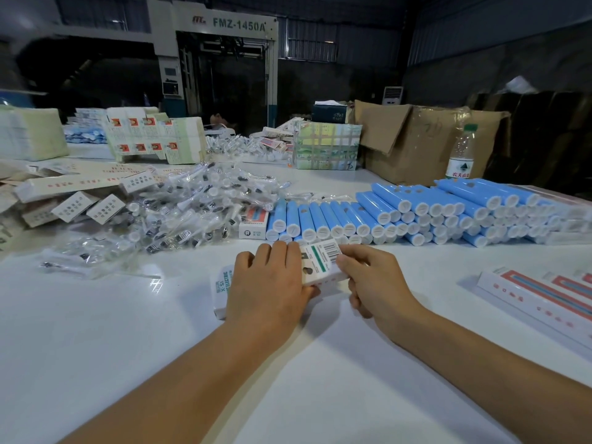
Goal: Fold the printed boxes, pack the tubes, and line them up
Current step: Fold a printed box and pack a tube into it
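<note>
Far right on the white table (96, 331): clear water bottle (461, 153), green cap, upright before an open cardboard carton (426, 139). Centre-left: heap of small clear plastic sachets (179, 213). Behind: grey machine (224, 59) marked FMZ-1450A.

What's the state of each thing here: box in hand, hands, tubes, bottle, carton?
printed box: folded up, held off the table by both hands
left hand: grips the box
right hand: pinches the box's end
blue tubes: capped, stacked lying down
water bottle: upright, capped
cardboard carton: flaps open
</note>
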A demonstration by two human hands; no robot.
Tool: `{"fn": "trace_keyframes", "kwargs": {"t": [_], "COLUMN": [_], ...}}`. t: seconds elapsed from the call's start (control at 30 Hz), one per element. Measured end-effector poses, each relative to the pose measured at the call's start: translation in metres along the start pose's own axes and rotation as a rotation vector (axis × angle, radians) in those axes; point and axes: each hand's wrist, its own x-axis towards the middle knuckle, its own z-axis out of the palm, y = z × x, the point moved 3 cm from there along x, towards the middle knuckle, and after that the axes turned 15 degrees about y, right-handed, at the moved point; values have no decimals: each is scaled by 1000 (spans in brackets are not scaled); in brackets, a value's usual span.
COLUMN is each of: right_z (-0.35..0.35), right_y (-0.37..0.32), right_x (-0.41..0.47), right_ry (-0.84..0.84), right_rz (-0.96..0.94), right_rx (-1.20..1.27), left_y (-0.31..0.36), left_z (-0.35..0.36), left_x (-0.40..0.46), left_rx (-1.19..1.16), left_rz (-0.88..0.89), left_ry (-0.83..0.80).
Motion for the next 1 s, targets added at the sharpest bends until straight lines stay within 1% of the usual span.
{"fn": "trace_keyframes", "kwargs": {"t": [0.1,0.17,0.2,0.27,0.33,0.37,0.4,0.43,0.5,0.53,0.57,0.6,0.63,0.67,0.73,0.77,0.8,0.87,0.9,1.0], "right_z": [1,2,2,-1,-10,-14,-17,-16,-2,4,8,10,12,12,10,8,6,5,6,8], "right_y": [-1,-6,-8,-11,-12,-11,-8,-4,5,7,7,6,6,8,12,13,13,10,8,5], "right_x": [-1,0,1,4,12,16,20,23,19,16,14,12,12,14,17,17,16,9,6,3], "right_ry": [-25,-31,-26,51,213,284,315,284,71,-40,-118,-157,-155,-114,5,57,99,138,142,162], "right_rz": [17,-48,-126,-312,-402,-361,-232,-19,444,561,587,561,528,496,392,285,125,-198,-302,-416], "right_rx": [27,12,-50,-188,-181,-117,-4,170,531,638,697,717,716,708,609,496,307,-50,-156,-262], "left_y": [0,-1,-1,-3,-7,-8,-9,-9,-6,-3,0,3,6,8,13,15,17,21,22,22], "left_z": [-1,-1,-1,-1,-3,-3,-4,-4,-5,-5,-5,-4,-4,-4,-9,-12,-14,-13,-13,-15], "left_x": [1,2,2,4,6,7,7,7,6,5,5,4,4,4,5,5,5,3,2,2], "left_rx": [10,-5,-19,-51,-73,-89,-105,-115,-120,-120,-124,-135,-147,-146,-118,-104,-98,-99,-96,-75], "left_rz": [-8,-27,-43,-81,-118,-135,-148,-152,-135,-114,-91,-75,-65,-58,-37,-22,-7,17,18,5], "left_ry": [18,24,24,33,42,46,48,52,58,52,43,30,23,20,17,22,53,114,129,145]}}
